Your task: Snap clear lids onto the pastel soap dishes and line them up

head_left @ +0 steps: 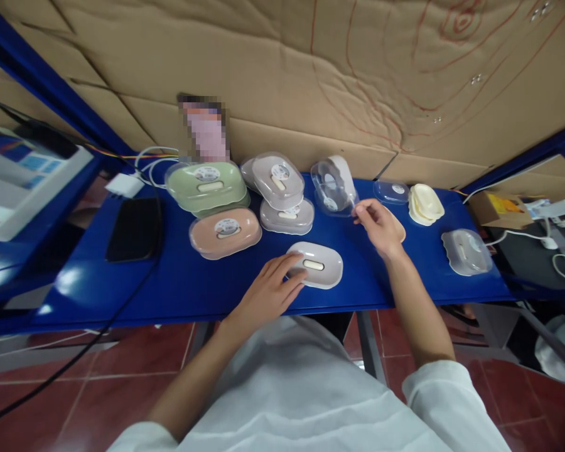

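My left hand [270, 290] rests its fingers on the left side of a white oval soap-box base [316, 265] lying on the blue table [179, 285]. My right hand [379, 226] is raised just behind it and pinches the edge of a clear plastic lid [332, 186], tilted up on its side. A beige piece shows partly under my right palm. Closed boxes lie to the left: a green one [206, 184], a peach one [225, 232] and two mauve ones [277, 179], [287, 217].
A clear lid [392, 191], stacked cream bases [425, 203] and a lidded grey box [466, 252] sit on the right. A black phone [134, 237], white charger [123, 184] and cables lie on the left. Cardboard lines the wall behind; red tile floor lies below.
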{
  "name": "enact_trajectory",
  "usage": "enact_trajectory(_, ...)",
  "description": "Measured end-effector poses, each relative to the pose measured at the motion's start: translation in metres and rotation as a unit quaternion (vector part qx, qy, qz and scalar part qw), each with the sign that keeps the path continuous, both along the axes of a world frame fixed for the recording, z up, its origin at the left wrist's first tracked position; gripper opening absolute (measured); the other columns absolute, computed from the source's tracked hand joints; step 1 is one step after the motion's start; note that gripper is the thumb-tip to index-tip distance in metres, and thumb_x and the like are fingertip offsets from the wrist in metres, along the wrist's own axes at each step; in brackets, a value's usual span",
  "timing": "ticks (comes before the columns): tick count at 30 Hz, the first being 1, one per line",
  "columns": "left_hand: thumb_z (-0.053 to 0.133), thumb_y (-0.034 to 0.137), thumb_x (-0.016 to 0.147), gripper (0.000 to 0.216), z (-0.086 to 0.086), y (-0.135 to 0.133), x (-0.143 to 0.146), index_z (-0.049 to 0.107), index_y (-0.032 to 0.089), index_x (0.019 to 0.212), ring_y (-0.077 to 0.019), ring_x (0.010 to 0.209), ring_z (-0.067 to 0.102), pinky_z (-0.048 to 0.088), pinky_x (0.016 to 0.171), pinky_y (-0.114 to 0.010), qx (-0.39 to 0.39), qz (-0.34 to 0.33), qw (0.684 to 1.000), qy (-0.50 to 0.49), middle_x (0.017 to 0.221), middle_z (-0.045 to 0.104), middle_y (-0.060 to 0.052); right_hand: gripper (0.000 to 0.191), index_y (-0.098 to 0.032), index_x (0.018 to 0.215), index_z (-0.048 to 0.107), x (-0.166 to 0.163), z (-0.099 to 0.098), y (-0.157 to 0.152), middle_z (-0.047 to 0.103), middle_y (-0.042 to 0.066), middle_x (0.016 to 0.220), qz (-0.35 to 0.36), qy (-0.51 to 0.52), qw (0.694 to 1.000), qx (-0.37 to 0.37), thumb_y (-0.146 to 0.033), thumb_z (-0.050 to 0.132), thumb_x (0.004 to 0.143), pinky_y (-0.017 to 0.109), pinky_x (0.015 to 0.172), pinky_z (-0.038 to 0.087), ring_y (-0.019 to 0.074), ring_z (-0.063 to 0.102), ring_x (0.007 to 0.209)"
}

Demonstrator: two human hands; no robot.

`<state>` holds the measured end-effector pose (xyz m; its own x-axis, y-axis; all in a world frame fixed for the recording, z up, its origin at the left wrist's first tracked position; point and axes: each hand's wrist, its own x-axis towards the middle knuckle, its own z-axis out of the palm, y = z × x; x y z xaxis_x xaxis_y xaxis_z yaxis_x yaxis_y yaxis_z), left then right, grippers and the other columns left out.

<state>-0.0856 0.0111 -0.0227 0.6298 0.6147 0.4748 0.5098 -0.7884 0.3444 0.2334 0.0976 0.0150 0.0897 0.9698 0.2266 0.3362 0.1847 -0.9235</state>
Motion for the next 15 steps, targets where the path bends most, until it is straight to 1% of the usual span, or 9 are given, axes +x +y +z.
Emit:
enact_trajectory(1, 0.061, 0.020, 0.106, 0.023, 0.000, 0.000, 0.000, 0.071, 0.019, 0.127, -0.0325, 0.138, 0.062, 0.056, 0.113, -0.052, -0.005, 0.000, 1.000, 0.001, 0.150, 0.062, -0.017, 0.039, -0.026, 0.094, 0.069, 0.001, 0.000, -0.012, 0.073, 0.000, 0.091, -0.012, 0.090, 0.995, -0.032, -0.064, 0.078, 0.092, 0.031, 0.080, 0.060, 0.0184, 0.071, 0.091)
enact_trajectory(2, 0.061, 0.020, 0.107, 0.023, 0.000, 0.000, 0.000, 0.071, 0.020, 0.127, -0.0325, 0.138, 0.062, 0.056, 0.114, -0.052, -0.010, 0.000, 1.000, 0.004, 0.150, 0.062, -0.016, 0.040, -0.026, 0.092, 0.069, 0.000, -0.002, -0.025, 0.072, -0.001, 0.089, -0.017, 0.172, 0.983, -0.064, -0.064, 0.082, 0.089, 0.029, 0.078, 0.061, 0.0177, 0.073, 0.092)
enact_trajectory(4, 0.061, 0.021, 0.107, 0.025, 0.000, 0.000, 0.000, 0.069, 0.020, 0.130, -0.0326, 0.139, 0.062, 0.056, 0.114, -0.052, -0.018, 0.001, 1.000, 0.007, 0.151, 0.062, -0.016, 0.039, -0.026, 0.090, 0.069, -0.005, -0.005, -0.052, 0.072, -0.002, 0.089, -0.024, 0.304, 0.946, -0.111, -0.060, 0.088, 0.084, 0.025, 0.077, 0.063, 0.0169, 0.075, 0.098)
enact_trajectory(7, 0.062, 0.025, 0.107, 0.037, -0.001, -0.002, 0.000, 0.061, 0.022, 0.145, -0.0326, 0.142, 0.061, 0.057, 0.114, -0.051, -0.021, 0.007, 1.000, 0.007, 0.154, 0.060, -0.017, 0.033, -0.027, 0.093, 0.070, -0.019, -0.012, -0.090, 0.074, -0.004, 0.091, -0.043, 0.417, 0.897, -0.143, -0.051, 0.092, 0.083, 0.023, 0.079, 0.064, 0.0147, 0.077, 0.100)
enact_trajectory(9, 0.064, 0.028, 0.107, 0.050, -0.001, -0.003, 0.000, 0.053, 0.023, 0.155, -0.0333, 0.144, 0.059, 0.057, 0.114, -0.051, -0.017, 0.019, 1.000, 0.004, 0.159, 0.056, -0.019, 0.029, -0.028, 0.094, 0.070, -0.029, -0.016, -0.111, 0.074, -0.004, 0.090, -0.053, 0.443, 0.882, -0.152, -0.049, 0.089, 0.087, 0.023, 0.079, 0.065, 0.0140, 0.078, 0.097)
enact_trajectory(10, 0.065, 0.029, 0.106, 0.055, -0.001, -0.003, 0.000, 0.049, 0.024, 0.158, -0.0340, 0.146, 0.058, 0.057, 0.114, -0.051, -0.014, 0.025, 1.000, 0.000, 0.161, 0.053, -0.020, 0.029, -0.028, 0.096, 0.070, -0.033, -0.019, -0.121, 0.075, -0.004, 0.088, -0.054, 0.440, 0.883, -0.158, -0.050, 0.087, 0.089, 0.024, 0.078, 0.065, 0.0145, 0.078, 0.095)
enact_trajectory(12, 0.069, 0.031, 0.104, 0.062, 0.000, -0.004, 0.000, 0.047, 0.026, 0.162, -0.0359, 0.149, 0.055, 0.055, 0.117, -0.053, -0.008, 0.031, 0.999, -0.005, 0.166, 0.047, -0.020, 0.031, -0.029, 0.107, 0.070, -0.040, -0.022, -0.137, 0.076, -0.003, 0.087, -0.053, 0.392, 0.903, -0.169, -0.051, 0.084, 0.091, 0.027, 0.077, 0.065, 0.0171, 0.079, 0.092)
enact_trajectory(13, 0.070, 0.030, 0.104, 0.062, 0.000, -0.003, 0.000, 0.047, 0.027, 0.162, -0.0369, 0.151, 0.052, 0.053, 0.119, -0.055, -0.006, 0.028, 1.000, -0.006, 0.169, 0.043, -0.020, 0.036, -0.029, 0.116, 0.069, -0.042, -0.023, -0.143, 0.077, -0.002, 0.088, -0.055, 0.347, 0.921, -0.168, -0.051, 0.083, 0.092, 0.030, 0.079, 0.065, 0.0184, 0.079, 0.092)
enact_trajectory(15, 0.069, 0.029, 0.103, 0.060, 0.000, -0.003, 0.000, 0.050, 0.027, 0.160, -0.0377, 0.154, 0.048, 0.050, 0.122, -0.056, -0.009, 0.015, 1.000, -0.002, 0.172, 0.039, -0.020, 0.048, -0.030, 0.134, 0.063, -0.046, -0.023, -0.154, 0.080, 0.000, 0.093, -0.078, 0.219, 0.962, -0.143, -0.049, 0.081, 0.094, 0.036, 0.089, 0.065, 0.0201, 0.079, 0.095)
